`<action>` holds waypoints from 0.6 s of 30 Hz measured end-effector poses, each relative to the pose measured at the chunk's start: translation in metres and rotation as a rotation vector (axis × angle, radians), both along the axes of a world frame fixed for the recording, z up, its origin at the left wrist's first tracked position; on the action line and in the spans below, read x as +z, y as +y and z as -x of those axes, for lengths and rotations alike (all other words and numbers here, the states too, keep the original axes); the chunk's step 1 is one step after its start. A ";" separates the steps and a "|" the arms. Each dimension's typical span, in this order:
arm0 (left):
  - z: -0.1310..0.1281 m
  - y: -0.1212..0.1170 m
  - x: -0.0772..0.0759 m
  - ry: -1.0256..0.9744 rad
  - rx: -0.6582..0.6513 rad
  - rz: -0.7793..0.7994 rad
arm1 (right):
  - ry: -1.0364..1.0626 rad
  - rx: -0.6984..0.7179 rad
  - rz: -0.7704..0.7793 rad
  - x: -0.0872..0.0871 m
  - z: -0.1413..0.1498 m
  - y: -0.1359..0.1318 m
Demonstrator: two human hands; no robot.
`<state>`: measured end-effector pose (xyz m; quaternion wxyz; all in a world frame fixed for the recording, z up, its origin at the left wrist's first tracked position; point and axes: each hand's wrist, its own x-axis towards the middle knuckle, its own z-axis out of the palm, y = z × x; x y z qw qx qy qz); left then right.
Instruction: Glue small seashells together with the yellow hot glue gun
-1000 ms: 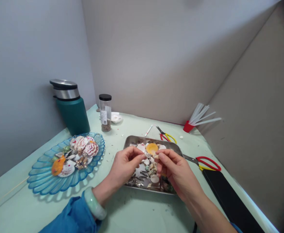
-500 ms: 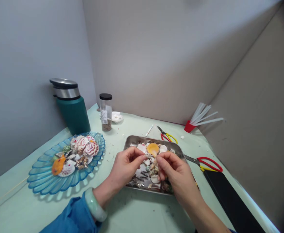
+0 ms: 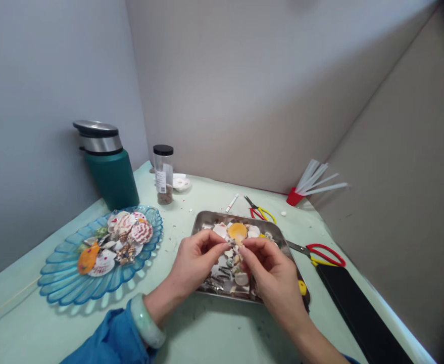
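Over a metal tray (image 3: 202,220) both my hands hover close together, thumbs and forefingers pinched. My left hand (image 3: 197,258) is closed on something too small to make out. Facing it, my right hand (image 3: 273,273) also pinches, and what lies between its fingertips cannot be made out. Beneath them in the tray are a yellow shell (image 3: 238,232), white shells (image 3: 220,230), small snail shells and several dark metal clips (image 3: 224,273). The hands hide part of the tray's contents.
On the left, a blue scalloped plate (image 3: 60,275) holds shells, with a green bottle (image 3: 111,174) behind. A clear jar (image 3: 163,174) stands further back. Scissors (image 3: 322,254), smaller scissors (image 3: 261,212), a black slab (image 3: 358,308) and a red cup of glue sticks (image 3: 295,197) are right.
My right hand has shifted slightly left, bringing its fingertips nearer my left hand's. A yellow item at the tray's right side now shows more. The whole view has shifted slightly.
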<state>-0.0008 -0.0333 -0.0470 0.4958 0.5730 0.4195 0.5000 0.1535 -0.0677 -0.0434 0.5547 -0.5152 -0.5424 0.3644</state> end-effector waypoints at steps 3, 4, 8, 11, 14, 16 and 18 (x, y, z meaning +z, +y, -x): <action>0.000 -0.002 0.002 -0.008 -0.025 -0.008 | -0.199 -0.045 -0.129 -0.002 0.000 -0.002; 0.000 -0.002 0.002 -0.007 -0.030 -0.011 | -0.248 -0.058 -0.156 -0.002 0.000 -0.003; 0.000 -0.002 0.001 0.014 -0.033 -0.022 | -0.369 -0.087 -0.232 0.000 0.001 -0.005; 0.000 -0.001 0.000 0.023 -0.036 -0.020 | -0.426 -0.102 -0.300 0.000 0.001 -0.005; 0.000 -0.001 0.000 0.020 -0.043 -0.012 | -0.453 -0.114 -0.333 -0.001 0.001 -0.005; 0.000 -0.001 -0.001 0.017 -0.049 -0.008 | -0.462 -0.125 -0.334 -0.001 0.002 -0.004; 0.000 -0.002 -0.001 0.013 -0.053 -0.007 | -0.458 -0.132 -0.327 -0.001 0.002 -0.004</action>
